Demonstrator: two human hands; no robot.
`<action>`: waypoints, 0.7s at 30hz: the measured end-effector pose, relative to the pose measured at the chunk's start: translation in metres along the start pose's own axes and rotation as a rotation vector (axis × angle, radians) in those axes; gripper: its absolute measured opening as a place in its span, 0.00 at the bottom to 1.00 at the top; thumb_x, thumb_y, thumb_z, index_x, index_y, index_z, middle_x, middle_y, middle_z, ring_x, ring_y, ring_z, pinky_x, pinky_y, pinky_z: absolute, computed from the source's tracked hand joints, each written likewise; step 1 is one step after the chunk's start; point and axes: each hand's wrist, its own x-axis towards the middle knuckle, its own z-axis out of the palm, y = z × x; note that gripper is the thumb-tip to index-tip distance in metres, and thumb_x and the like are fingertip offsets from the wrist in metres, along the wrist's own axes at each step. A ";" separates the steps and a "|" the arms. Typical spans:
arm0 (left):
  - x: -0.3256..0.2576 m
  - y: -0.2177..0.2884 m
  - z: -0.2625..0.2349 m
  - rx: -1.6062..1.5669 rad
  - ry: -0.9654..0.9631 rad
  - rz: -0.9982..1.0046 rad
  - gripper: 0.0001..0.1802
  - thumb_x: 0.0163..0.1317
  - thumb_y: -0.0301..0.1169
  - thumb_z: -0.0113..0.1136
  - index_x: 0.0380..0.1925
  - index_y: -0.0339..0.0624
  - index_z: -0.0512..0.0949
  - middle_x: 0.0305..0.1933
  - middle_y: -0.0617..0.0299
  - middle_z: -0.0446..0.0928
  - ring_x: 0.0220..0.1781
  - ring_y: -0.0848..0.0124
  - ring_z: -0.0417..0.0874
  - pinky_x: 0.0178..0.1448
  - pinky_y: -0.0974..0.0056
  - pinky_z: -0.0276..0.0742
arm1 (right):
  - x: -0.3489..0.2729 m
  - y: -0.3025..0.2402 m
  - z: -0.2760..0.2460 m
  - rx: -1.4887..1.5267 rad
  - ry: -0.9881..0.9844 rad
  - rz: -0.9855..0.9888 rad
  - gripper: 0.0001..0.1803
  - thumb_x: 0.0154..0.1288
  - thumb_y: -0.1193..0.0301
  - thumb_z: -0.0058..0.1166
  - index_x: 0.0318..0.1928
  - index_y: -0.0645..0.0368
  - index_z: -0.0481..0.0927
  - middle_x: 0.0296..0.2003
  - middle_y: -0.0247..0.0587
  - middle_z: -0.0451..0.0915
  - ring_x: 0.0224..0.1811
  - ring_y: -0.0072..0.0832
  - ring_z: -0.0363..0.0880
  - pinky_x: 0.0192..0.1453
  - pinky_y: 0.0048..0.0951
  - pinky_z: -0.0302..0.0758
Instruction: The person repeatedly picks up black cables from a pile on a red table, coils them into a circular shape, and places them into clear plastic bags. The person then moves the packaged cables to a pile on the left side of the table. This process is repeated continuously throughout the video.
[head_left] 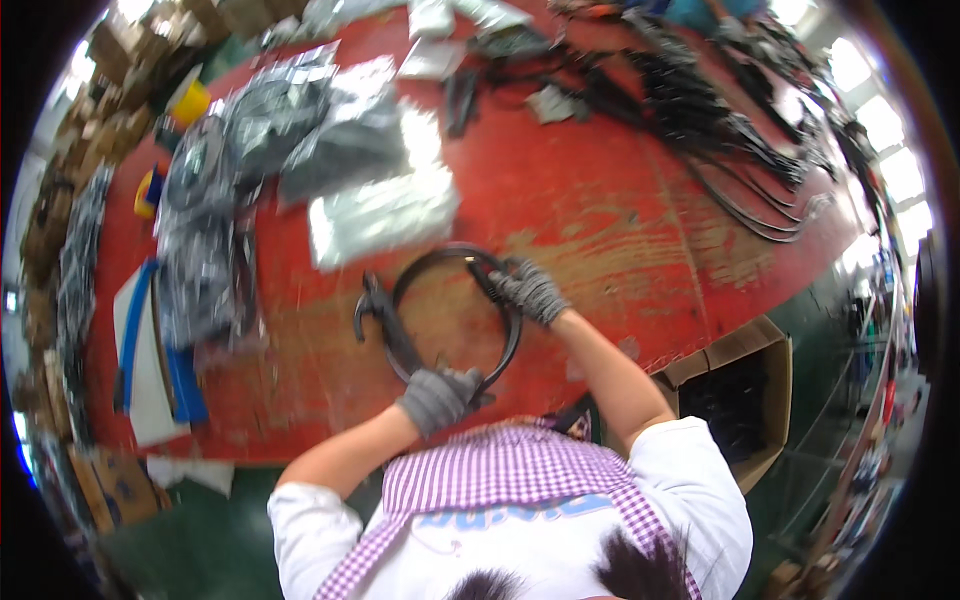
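A black cable (440, 252) is bent into a ring just above the red tabletop, in front of me. A dark bar with a hook-shaped end (376, 305) lies along the ring's left side. My left hand (440, 400), in a grey knit glove, is closed round the ring's lower edge. On the upper right of the ring, by a thicker black part (484, 278), my gloved right hand (532, 291) is closed too. What sits under the fingers is partly hidden. Beyond the ring lies a stack of clear plastic bags (385, 218).
Bagged black goods (200, 280) cover the table's left side, beside a blue-edged white holder (150, 360). Many loose black cables (700, 120) are heaped at the far right. An open carton (770, 400) with dark contents stands below the table's right edge. The table (600, 240) is worn red.
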 end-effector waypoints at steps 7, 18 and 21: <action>-0.016 -0.028 0.042 0.040 0.419 0.077 0.24 0.57 0.48 0.53 0.42 0.37 0.74 0.47 0.49 0.74 0.51 0.57 0.75 0.49 0.53 0.71 | 0.007 0.050 0.057 -0.977 0.414 -0.649 0.29 0.57 0.63 0.51 0.59 0.61 0.65 0.59 0.53 0.64 0.60 0.46 0.63 0.65 0.42 0.58; 0.023 -0.095 0.057 -0.031 0.726 -0.569 0.49 0.45 0.48 0.61 0.63 0.34 0.52 0.58 0.40 0.64 0.57 0.47 0.68 0.61 0.52 0.63 | 0.000 0.059 0.071 -0.988 0.417 -0.642 0.30 0.57 0.69 0.40 0.60 0.69 0.59 0.61 0.58 0.58 0.67 0.47 0.52 0.71 0.47 0.44; 0.047 -0.053 0.047 -0.050 0.378 -0.474 0.47 0.44 0.48 0.61 0.62 0.37 0.56 0.58 0.42 0.64 0.58 0.47 0.66 0.62 0.50 0.61 | 0.011 0.059 0.072 -0.946 0.317 -0.705 0.30 0.57 0.70 0.39 0.60 0.69 0.59 0.61 0.58 0.58 0.67 0.46 0.52 0.72 0.45 0.44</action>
